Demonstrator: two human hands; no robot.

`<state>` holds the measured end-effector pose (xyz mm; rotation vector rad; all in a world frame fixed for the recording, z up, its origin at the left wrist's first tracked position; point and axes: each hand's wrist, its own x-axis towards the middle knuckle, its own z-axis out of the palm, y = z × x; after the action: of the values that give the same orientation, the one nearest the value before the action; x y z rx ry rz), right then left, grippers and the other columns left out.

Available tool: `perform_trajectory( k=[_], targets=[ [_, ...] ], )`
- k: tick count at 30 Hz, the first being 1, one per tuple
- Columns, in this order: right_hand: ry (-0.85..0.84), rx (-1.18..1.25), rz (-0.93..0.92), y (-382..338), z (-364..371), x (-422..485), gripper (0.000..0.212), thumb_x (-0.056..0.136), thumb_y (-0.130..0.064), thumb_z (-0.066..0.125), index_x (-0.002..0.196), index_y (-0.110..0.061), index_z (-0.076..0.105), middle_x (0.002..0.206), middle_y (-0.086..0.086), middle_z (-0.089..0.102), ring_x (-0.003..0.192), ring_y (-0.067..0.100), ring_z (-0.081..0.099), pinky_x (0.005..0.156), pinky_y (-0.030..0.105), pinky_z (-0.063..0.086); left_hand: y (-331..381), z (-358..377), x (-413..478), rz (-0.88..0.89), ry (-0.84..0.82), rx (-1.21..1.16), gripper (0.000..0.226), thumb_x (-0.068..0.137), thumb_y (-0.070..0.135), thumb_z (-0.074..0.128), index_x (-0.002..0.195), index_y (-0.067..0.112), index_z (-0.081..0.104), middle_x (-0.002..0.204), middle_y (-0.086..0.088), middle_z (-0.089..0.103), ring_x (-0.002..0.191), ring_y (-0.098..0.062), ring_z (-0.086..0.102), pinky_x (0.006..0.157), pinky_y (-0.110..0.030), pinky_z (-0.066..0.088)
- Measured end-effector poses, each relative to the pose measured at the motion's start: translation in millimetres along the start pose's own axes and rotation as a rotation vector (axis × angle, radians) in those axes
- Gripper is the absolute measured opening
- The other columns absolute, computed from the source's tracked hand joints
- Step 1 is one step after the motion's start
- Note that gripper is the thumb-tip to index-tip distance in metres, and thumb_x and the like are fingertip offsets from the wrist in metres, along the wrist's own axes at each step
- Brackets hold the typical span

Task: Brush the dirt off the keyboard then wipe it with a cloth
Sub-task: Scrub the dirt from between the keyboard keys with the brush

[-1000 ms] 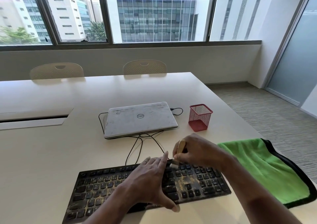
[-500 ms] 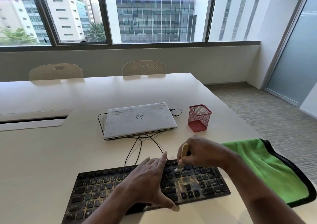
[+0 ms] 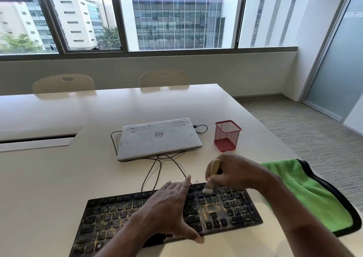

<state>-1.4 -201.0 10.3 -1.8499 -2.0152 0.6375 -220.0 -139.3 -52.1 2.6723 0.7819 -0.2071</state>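
A black keyboard [image 3: 231, 209] speckled with yellowish dirt lies on the table near me. My left hand [image 3: 169, 207] rests flat on its middle keys, fingers straight and thumb over the front edge. My right hand [image 3: 233, 172] grips a small wooden-handled brush [image 3: 213, 170], its pale bristles touching the keys at the keyboard's upper right. A green cloth [image 3: 308, 193] with a black border lies on the table just right of the keyboard, under my right forearm.
A closed white laptop [image 3: 157, 136] with black cables sits behind the keyboard. A red mesh pen cup [image 3: 226, 135] stands to its right. Two chairs [image 3: 164, 78] face the table's far side. The table's right edge [image 3: 261, 125] drops to carpet.
The brush and my right hand have shifted slightly right and back along the top rows of keys. My left hand stays pressed on the keyboard.
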Motion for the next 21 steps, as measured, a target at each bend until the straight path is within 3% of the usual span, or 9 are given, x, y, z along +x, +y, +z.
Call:
perform_trajectory(
  k=[4,7,10,15,18,21],
  targets=[
    [0.141,-0.008,0.052,-1.3,7.6,3.9,0.014,0.091,-0.021,0.072,0.086,-0.009,0.074,0.068,-0.004,0.069,0.047,0.003,0.058,0.05,0.019,0.05,1.4,0.8,1.7,0.003,-0.011,0.0,0.149,0.067,0.081,0.073,0.156,0.015,-0.026,0.171,-0.007,0.002,0.156,-0.022,0.003,0.112,-0.022,-0.014],
    [0.045,-0.029,0.117,2.8,16.3,2.1,0.022,0.091,-0.018,0.068,0.077,-0.002,0.068,0.065,0.008,0.066,0.045,0.009,0.049,0.044,0.025,0.043,0.1,2.9,3.6,0.008,-0.002,0.01,0.15,0.065,0.082,0.074,0.155,0.015,-0.027,0.171,-0.006,0.005,0.156,-0.021,0.006,0.114,-0.021,-0.01],
    [0.015,-0.003,0.14,1.9,17.9,-3.3,0.023,0.089,-0.016,0.067,0.068,-0.008,0.065,0.059,0.003,0.06,0.041,0.008,0.046,0.04,0.018,0.037,-0.9,5.0,4.4,0.008,0.004,0.019,0.151,0.064,0.084,0.072,0.155,0.015,-0.027,0.171,-0.007,0.005,0.156,-0.02,0.006,0.115,-0.021,-0.009],
    [0.208,0.009,0.148,0.8,16.3,4.7,0.028,0.092,-0.018,0.067,0.066,-0.008,0.064,0.061,0.005,0.066,0.042,0.009,0.055,0.044,0.023,0.049,-0.9,6.0,5.1,0.011,0.001,0.03,0.15,0.065,0.084,0.071,0.153,0.015,-0.029,0.171,-0.008,0.001,0.156,-0.022,0.003,0.116,-0.021,-0.008],
    [0.089,-0.003,0.175,2.1,20.8,2.9,0.023,0.093,-0.017,0.066,0.072,-0.008,0.066,0.066,0.006,0.07,0.043,0.007,0.056,0.044,0.017,0.048,-1.1,6.4,5.6,0.011,0.007,0.038,0.151,0.065,0.085,0.07,0.154,0.015,-0.029,0.171,-0.008,0.002,0.156,-0.022,0.004,0.116,-0.022,-0.008],
    [0.008,-0.005,0.184,-1.3,21.5,-2.7,0.027,0.091,-0.016,0.066,0.066,-0.013,0.06,0.06,0.002,0.061,0.037,0.003,0.046,0.041,0.014,0.039,-1.8,7.4,5.4,0.02,0.015,0.041,0.151,0.064,0.086,0.07,0.155,0.013,-0.027,0.171,-0.007,0.001,0.156,-0.02,0.004,0.118,-0.022,-0.007]
  ],
)
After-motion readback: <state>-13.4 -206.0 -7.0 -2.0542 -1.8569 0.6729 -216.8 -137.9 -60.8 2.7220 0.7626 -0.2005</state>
